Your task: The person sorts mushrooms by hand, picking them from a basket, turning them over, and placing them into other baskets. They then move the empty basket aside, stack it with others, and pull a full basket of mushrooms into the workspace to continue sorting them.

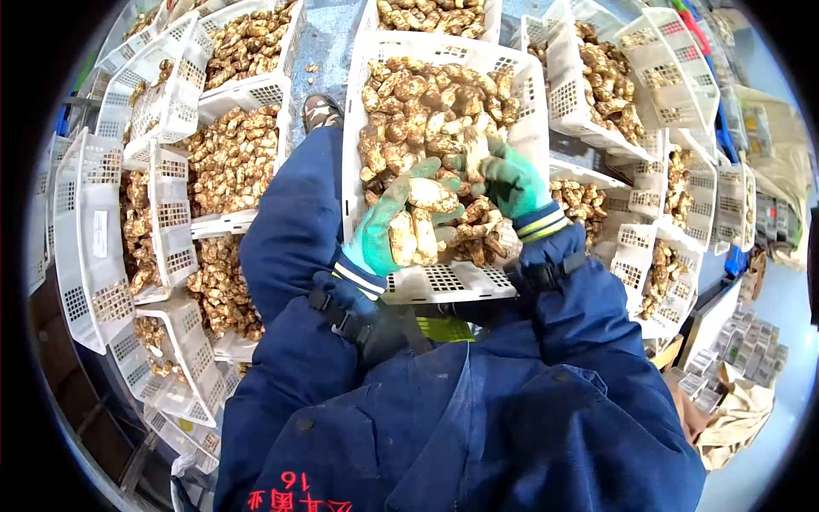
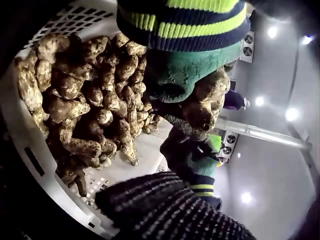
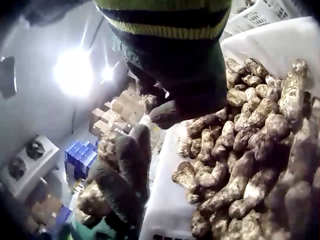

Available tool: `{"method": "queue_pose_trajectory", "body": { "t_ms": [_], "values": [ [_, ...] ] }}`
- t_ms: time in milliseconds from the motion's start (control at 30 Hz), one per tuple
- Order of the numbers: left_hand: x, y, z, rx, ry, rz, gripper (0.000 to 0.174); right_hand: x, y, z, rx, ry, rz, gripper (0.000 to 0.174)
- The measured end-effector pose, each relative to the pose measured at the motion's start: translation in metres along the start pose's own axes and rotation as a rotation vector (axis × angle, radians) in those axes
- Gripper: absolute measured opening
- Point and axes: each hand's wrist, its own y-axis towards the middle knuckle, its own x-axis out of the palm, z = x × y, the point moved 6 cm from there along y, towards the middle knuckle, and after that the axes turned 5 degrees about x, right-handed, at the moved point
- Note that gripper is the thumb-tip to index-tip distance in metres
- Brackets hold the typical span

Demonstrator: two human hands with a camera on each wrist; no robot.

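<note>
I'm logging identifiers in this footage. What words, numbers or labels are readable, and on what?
"16", in red, on the blue jacket.
Red characters below it: cut by the frame edge, unreadable.
White label on a crate at left: too blurred to read.

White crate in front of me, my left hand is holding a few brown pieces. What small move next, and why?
Probably lift the right hand from the white crate with one more: its fingers are already down in the pile, while the left hand cradles several brown pieces and looks nearly full.
</note>
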Motion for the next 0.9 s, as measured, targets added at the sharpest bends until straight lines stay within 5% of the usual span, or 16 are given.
{"method": "queue_pose_trajectory", "body": {
  "t_ms": [33,100,167,200,267,367,467,533,600,667,800,900],
  "values": [
    [0.002,-0.002,-0.002,-0.002,-0.060,-0.035,0.061,0.012,-0.023,-0.001,0.025,0.022,-0.033,0.050],
    [-0.045,-0.006,-0.009,0.161,0.679,-0.071,0.061,0.016,-0.052,0.004,0.027,0.105,-0.051,0.046],
    [-0.035,-0.009,-0.008,0.215,0.864,-0.096,0.062,0.045,-0.081,-0.010,-0.013,0.252,-0.102,0.043],
    [-0.025,-0.010,-0.009,0.179,0.684,-0.102,0.063,0.046,-0.089,-0.010,0.025,0.374,-0.168,0.044],
    [0.003,-0.014,-0.011,0.094,0.326,-0.108,0.063,0.027,-0.104,-0.003,0.082,0.124,-0.004,0.043],
    [0.040,-0.028,-0.018,-0.058,-0.204,-0.087,0.064,0.035,-0.131,-0.008,-0.082,0.100,0.090,0.036],
    [0.058,-0.039,-0.022,-0.093,-0.105,-0.158,0.077,0.038,-0.148,-0.022,-0.229,-0.097,0.065,0.042],
    [0.057,-0.042,-0.026,-0.071,-0.097,-0.060,0.078,0.046,-0.154,-0.028,-0.271,-0.439,0.050,0.048],
    [0.067,-0.049,-0.030,-0.010,-0.101,0.035,0.076,0.081,-0.162,-0.018,-0.324,-0.480,0.010,0.042],
    [0.047,-0.046,-0.039,-0.152,-0.200,-0.031,0.055,0.091,-0.139,0.001,-0.701,-1.172,-0.016,0.052],
    [0.031,-0.055,-0.044,-0.087,-0.095,-0.017,0.053,0.099,-0.142,0.017,-0.562,-1.328,0.216,0.050],
    [0.045,-0.065,-0.049,-0.151,-0.018,0.014,0.055,0.072,-0.127,0.026,-0.182,-0.603,0.085,0.047]
  ]
}}
